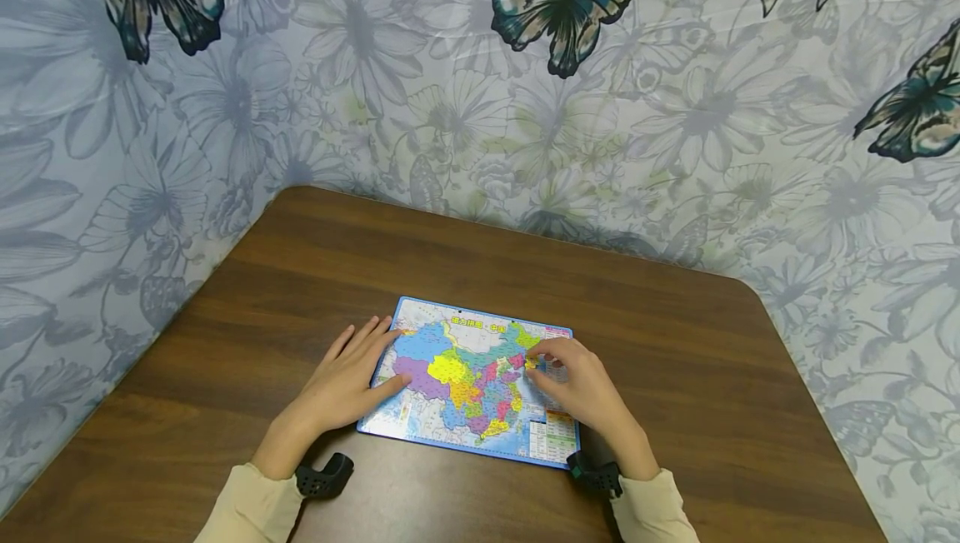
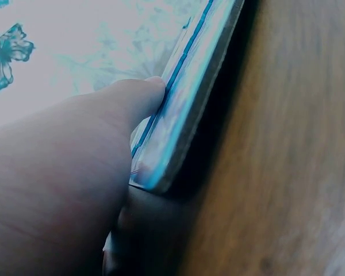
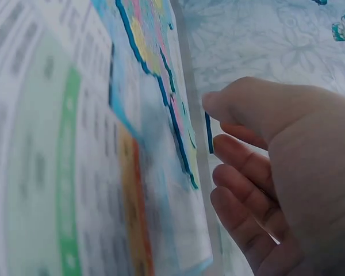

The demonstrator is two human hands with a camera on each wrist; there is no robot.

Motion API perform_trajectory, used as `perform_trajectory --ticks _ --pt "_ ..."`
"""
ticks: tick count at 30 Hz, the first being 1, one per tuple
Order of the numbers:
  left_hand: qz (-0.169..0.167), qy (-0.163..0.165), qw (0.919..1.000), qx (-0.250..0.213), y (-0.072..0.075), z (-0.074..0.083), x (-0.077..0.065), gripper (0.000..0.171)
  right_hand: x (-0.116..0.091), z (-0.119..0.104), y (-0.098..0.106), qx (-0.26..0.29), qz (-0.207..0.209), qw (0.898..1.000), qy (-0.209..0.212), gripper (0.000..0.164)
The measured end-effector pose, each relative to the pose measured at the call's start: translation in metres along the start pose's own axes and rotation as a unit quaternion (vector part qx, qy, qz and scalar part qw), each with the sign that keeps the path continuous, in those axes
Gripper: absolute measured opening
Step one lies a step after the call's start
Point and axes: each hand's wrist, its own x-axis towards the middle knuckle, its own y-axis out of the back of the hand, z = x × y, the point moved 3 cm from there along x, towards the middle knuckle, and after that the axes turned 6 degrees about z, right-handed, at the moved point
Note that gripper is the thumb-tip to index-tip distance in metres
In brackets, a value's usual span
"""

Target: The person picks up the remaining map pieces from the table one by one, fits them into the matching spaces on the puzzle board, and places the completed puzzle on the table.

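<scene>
A map puzzle board [image 1: 510,447] with a blue rim and coloured map pieces lies flat on the table. My left hand [image 1: 341,385] rests on its left edge, fingers spread and fairly straight; the left wrist view shows the thumb [image 2: 141,98] on the board's surface. Over the right part of the map, my right hand [image 1: 581,381] pinches a small yellow puzzle piece [image 1: 531,363] between thumb and index finger. Seen from the right wrist, that piece shows edge-on as a thin dark-blue strip [image 3: 209,133], just off the board face. The other right fingers curl loosely.
The brown wooden table [image 1: 360,251] extends around the board on all sides. Behind it hangs a pale floral cloth [image 1: 450,135] with printed butterflies. Black bands [image 1: 326,476] sit at both wrists. A printed table of text fills the board's lower right corner.
</scene>
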Motion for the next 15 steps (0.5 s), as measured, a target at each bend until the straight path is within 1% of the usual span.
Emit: perform_trajectory --ticks 8,15 --pt "0.002 -0.001 1.0000 -0.002 0.000 0.000 -0.001 0.078 0.003 -0.005 -0.015 0.019 -0.004 1.000 0.016 0.021" --pt "0.003 -0.002 1.0000 -0.005 0.000 0.001 -0.001 0.079 0.004 -0.007 -0.029 0.041 -0.013 0.999 -0.002 0.021"
